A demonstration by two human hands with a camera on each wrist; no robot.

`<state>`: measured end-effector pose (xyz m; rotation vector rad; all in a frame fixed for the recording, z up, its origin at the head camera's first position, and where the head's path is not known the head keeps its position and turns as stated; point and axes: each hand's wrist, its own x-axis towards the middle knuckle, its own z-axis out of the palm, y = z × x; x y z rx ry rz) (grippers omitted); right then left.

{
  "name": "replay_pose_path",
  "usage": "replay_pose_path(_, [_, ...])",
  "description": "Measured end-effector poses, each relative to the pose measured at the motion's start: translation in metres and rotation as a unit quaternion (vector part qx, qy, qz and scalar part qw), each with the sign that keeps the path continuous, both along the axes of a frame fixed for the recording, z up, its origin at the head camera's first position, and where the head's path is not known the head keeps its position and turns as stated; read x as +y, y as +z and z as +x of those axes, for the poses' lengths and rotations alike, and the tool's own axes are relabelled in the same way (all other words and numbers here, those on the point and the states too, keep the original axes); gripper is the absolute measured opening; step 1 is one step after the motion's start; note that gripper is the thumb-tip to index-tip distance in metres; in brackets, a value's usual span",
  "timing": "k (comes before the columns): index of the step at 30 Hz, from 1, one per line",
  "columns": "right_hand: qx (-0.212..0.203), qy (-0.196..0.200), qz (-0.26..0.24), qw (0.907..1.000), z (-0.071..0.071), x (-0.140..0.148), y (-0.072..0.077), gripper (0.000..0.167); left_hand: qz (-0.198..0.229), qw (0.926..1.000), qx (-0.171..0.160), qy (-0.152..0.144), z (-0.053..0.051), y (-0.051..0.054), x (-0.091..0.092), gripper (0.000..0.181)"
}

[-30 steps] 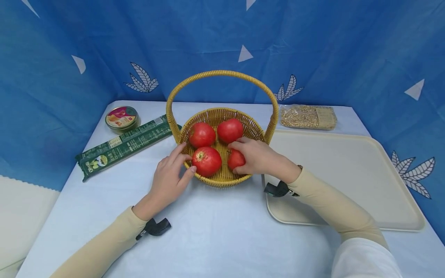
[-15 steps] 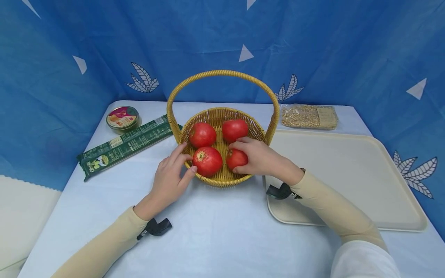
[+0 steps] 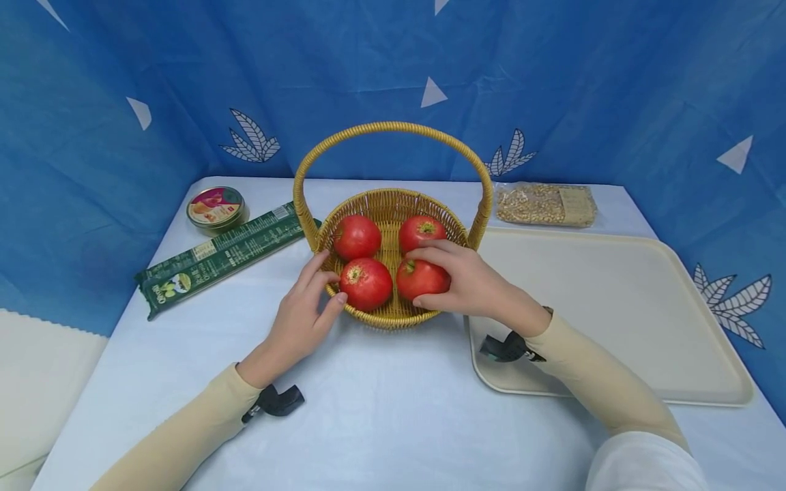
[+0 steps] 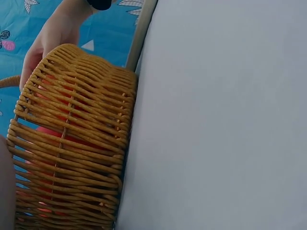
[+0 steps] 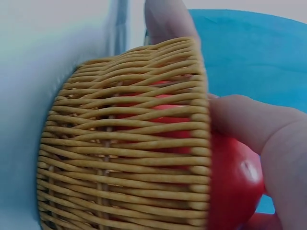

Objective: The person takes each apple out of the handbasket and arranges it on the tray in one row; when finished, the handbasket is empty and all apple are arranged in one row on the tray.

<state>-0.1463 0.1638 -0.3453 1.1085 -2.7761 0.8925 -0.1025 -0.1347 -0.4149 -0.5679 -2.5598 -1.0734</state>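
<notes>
Several red apples lie in a wicker basket (image 3: 393, 320) with a tall arched handle. My right hand (image 3: 467, 278) grips the front right apple (image 3: 421, 278), thumb in front and fingers behind. In the right wrist view this apple (image 5: 235, 184) shows above the rim beside the thumb. Just behind my right fingers sits another apple (image 3: 420, 229). My left hand (image 3: 301, 310) rests at the basket's left rim with its fingers loosely spread, the thumb tip against the front left apple (image 3: 366, 284). A further apple (image 3: 357, 237) lies behind that one.
A beige tray (image 3: 614, 314) stands to the right, with a bag of grains (image 3: 546, 204) beyond it. A green long packet (image 3: 221, 256) and a round tin (image 3: 215, 209) lie left of the basket. Blue cloth (image 3: 393, 68) hangs behind the table.
My right hand has shifted slightly right with the front right apple, which now shows more fully. The back right apple has moved right and rolled, showing its pale end. My left hand stays put.
</notes>
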Motion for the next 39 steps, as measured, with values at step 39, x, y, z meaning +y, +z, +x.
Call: replay_pose_path(39, [0.031, -0.188, -0.170, 0.9670, 0.020, 0.111, 0.020, 0.074, 0.020, 0.9998, 0.005, -0.001, 0.000, -0.007, 0.001, 0.027])
